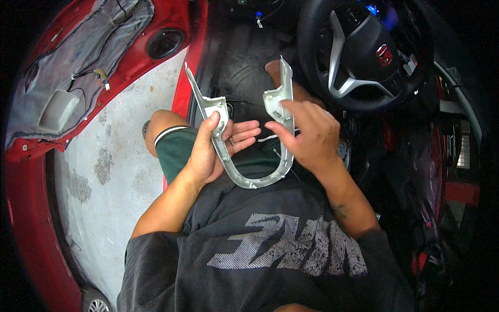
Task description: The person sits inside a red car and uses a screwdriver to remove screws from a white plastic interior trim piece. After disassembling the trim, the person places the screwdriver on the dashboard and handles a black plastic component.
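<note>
Head view looks down on a person sitting in the driver's seat of a red car, and both hands are on a grey U-shaped plastic trim piece [253,181] held over the lap, just below the steering wheel [364,52]. Left hand [210,151] wraps the trim's left arm, thumb pressed on its outer face, fingers spread loose behind it. Right hand [306,132] pinches the trim's right arm near its upper bracket, fingers curled tight. Left of the steering wheel, the open red door [104,57] shows bare panel, wiring and a speaker hole, concrete floor [119,171] beneath
</note>
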Demonstrator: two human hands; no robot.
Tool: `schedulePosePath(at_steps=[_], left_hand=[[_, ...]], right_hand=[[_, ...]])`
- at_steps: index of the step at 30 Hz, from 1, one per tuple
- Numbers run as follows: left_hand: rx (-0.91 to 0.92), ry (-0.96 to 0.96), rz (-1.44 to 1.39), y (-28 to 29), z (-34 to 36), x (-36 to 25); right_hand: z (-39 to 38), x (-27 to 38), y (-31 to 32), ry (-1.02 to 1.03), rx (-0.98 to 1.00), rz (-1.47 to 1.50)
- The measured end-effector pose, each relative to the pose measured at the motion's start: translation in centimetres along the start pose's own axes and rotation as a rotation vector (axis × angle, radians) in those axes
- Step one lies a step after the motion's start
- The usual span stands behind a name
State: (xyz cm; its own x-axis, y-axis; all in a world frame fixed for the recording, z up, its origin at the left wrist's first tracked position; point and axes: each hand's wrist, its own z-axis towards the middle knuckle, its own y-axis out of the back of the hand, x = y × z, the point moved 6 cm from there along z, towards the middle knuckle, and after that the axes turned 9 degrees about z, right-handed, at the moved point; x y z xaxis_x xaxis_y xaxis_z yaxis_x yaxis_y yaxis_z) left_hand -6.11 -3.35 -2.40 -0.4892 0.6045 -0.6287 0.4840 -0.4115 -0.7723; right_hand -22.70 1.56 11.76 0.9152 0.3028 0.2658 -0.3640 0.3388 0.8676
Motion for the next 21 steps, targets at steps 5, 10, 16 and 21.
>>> schedulePosePath(at_steps=[5, 10, 16, 21], left_hand=[[0.086, -0.008, -0.092, -0.5, -0.1, -0.2], [0.084, -0.047, -0.007, -0.7, -0.4, -0.9], [0.144, -0.063, -0.108, -1.0, -0.5, -0.8], [0.165, -0.066, -0.111, -1.3, -0.4, -0.7]], right_hand=[[0.1, 3.8, -3.6, 0.159, 0.206, 0.285], [0.7, 3.9, -5.8, 0.103, 0.31, 0.277], [0.3, 3.5, -6.8, 0.017, 0.319, 0.353], [0.6, 3.6, -6.0, -0.018, 0.3, 0.368]])
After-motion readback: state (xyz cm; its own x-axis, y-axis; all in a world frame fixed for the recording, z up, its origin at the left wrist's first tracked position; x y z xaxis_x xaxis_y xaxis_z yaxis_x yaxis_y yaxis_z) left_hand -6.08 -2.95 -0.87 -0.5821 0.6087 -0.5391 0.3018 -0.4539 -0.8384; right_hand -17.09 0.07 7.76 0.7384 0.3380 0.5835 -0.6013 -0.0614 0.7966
